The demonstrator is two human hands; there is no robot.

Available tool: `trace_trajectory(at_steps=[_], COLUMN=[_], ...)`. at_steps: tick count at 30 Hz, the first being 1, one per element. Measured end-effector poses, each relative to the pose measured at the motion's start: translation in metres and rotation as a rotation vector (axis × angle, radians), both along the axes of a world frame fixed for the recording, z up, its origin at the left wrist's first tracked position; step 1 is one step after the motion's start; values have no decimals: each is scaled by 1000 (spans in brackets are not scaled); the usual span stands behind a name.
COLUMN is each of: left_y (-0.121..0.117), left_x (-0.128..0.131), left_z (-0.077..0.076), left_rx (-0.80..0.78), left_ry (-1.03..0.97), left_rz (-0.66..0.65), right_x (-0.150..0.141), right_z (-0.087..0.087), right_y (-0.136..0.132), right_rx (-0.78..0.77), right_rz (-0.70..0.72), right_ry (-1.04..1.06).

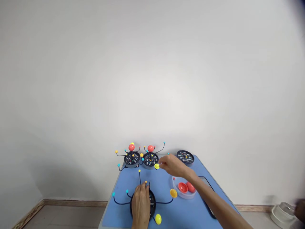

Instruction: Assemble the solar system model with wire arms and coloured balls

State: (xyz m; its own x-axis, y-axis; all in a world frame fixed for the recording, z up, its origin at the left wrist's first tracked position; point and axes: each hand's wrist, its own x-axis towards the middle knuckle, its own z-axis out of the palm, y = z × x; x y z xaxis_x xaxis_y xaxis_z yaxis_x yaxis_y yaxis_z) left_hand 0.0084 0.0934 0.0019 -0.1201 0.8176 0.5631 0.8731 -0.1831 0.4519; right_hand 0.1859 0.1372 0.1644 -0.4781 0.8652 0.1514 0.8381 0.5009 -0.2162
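A planet model with a round black base stands at the table's near side. Curved black arms on it carry blue, yellow and orange balls, and a bare black rod rises from its middle. Over the left part of the base lies my left hand, fingers bent round the model near a small orange ball. My right hand is raised farther back, fingertips pinched together. Right at those fingertips shows a yellow ball; whether they touch it or hold something small is hidden.
Two planet models with red balls, one left and one right, stand at the back. A bare round base sits back right. Red half shells lie in a clear dish. Under my right forearm is a dark-edged flat device.
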Motion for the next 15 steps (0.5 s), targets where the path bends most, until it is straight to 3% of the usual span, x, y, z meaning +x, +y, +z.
trace_trajectory(at_steps=[3, 7, 12, 15], left_y=[0, -3, -26, -49], left_x=[-2, -7, -23, -34], left_z=[0, 1, 2, -5], left_rx=[29, 147, 433, 582], left_ry=[-2, -1, 34, 39], left_rz=[-7, 4, -8, -28], right_x=[32, 63, 69, 62], right_z=[-4, -26, -68, -90], right_y=[6, 8, 9, 14], right_rx=[-26, -81, -117, -126], right_rz=[-57, -167, -330, -387], right_ry=[13, -16, -66, -97])
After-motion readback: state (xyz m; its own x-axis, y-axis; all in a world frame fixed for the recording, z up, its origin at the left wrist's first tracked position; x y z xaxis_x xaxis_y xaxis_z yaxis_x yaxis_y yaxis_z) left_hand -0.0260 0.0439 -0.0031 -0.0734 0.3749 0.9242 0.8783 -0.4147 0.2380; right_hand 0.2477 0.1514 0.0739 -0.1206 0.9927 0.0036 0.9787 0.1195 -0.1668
